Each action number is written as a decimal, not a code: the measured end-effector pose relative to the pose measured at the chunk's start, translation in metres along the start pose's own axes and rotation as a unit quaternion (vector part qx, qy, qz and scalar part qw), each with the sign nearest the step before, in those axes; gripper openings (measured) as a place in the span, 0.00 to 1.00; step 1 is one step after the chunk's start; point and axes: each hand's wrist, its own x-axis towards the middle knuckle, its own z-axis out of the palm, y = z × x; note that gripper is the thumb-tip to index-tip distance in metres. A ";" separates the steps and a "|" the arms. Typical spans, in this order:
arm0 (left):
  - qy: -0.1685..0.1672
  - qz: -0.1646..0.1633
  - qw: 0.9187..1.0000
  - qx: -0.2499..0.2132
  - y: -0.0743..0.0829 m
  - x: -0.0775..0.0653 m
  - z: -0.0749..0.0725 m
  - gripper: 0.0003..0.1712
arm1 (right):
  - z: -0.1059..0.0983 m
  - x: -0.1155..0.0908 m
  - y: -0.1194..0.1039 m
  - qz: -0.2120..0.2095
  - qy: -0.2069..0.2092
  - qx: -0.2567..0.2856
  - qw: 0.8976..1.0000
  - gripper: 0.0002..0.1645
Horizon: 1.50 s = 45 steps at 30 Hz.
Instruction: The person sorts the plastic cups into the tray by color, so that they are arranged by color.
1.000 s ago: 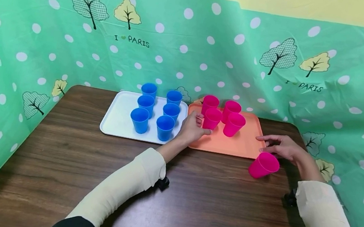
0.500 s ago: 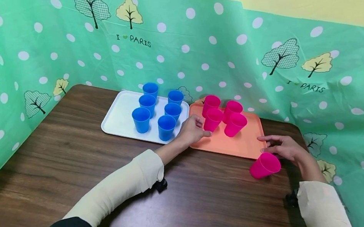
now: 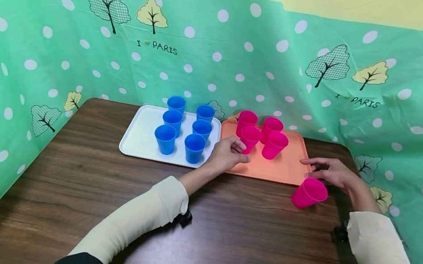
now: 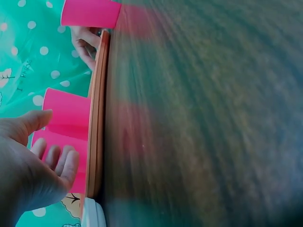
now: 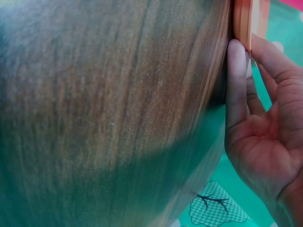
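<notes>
My left hand [image 3: 226, 154] hovers at the front-left of the nearest-left pink cup [image 3: 250, 138], thumb spread and fingers loosely bent. In the left wrist view, nothing shows between the left thumb and the fingers [image 4: 61, 161]. Several pink cups stand upright on the orange tray [image 3: 288, 165]. At that tray's right edge, my right hand [image 3: 333, 172] has its index finger over the rim and its thumb against the outer side; the right wrist view shows the tray edge [image 5: 243, 21] between them. Another pink cup [image 3: 309, 193] stands on the table just below the right hand.
A white tray [image 3: 135, 139] with several blue cups [image 3: 194, 150] in two columns adjoins the orange tray on the left. The dark wood table [image 3: 221, 237] stretches toward me. A green dotted cloth [image 3: 216, 42] hangs behind and along both sides.
My left hand has shifted slightly right, its fingers coming from the cup's left side round to its front. The right hand keeps its place at the tray edge; the cups stay put.
</notes>
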 end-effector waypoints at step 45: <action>-0.204 0.024 0.978 -0.042 0.020 -0.037 0.094 0.36 | -0.001 0.000 0.003 0.005 -0.014 -0.001 1.000 0.43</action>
